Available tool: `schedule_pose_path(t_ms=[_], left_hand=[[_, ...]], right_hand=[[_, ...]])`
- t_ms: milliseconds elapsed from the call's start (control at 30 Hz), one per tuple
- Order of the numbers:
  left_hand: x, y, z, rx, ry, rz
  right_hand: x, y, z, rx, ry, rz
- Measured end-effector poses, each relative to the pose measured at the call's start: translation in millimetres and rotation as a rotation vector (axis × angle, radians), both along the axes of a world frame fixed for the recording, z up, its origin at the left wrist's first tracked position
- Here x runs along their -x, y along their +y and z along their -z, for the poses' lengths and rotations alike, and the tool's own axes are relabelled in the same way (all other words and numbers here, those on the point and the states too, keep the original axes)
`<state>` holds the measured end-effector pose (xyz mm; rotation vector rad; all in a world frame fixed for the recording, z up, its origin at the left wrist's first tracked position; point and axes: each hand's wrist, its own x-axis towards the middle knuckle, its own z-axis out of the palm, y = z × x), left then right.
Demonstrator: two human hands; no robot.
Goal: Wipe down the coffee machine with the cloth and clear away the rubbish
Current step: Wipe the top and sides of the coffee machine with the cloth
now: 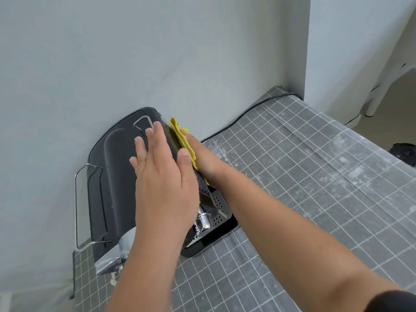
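Left hand (161,174) spread flat atop black coffee machine (112,176), right hand (202,161) pressing yellow cloth (182,140) against its side

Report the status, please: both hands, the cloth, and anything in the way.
Left hand flat on top of coffee machine. Right hand presses yellow cloth against its right side. Black cable behind, nothing blocking.

Black coffee machine (117,176), upright against the wall, steadied under the flat left palm resting on its top. Yellow cloth (183,143), folded, pressed against the machine's right side beneath the right hand's fingers.
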<state>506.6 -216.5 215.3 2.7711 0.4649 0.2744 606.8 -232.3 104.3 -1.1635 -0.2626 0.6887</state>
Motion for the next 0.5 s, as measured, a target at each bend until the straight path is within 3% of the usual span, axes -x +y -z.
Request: schedule_pose_path(t_ms=[100,233,500], left_hand=[[2,2,1,0.021,-0.033,0.016],[4,6,3,0.012,-0.05,0.041],[0,9,6,-0.017,-0.052,0.038]], right_hand=[[21,-19,-18,0.008,-0.171,0.002],[78,-47,5,-0.001,-0.354,-0.011],[79,-50,4,-0.026,-0.118,-0.02]])
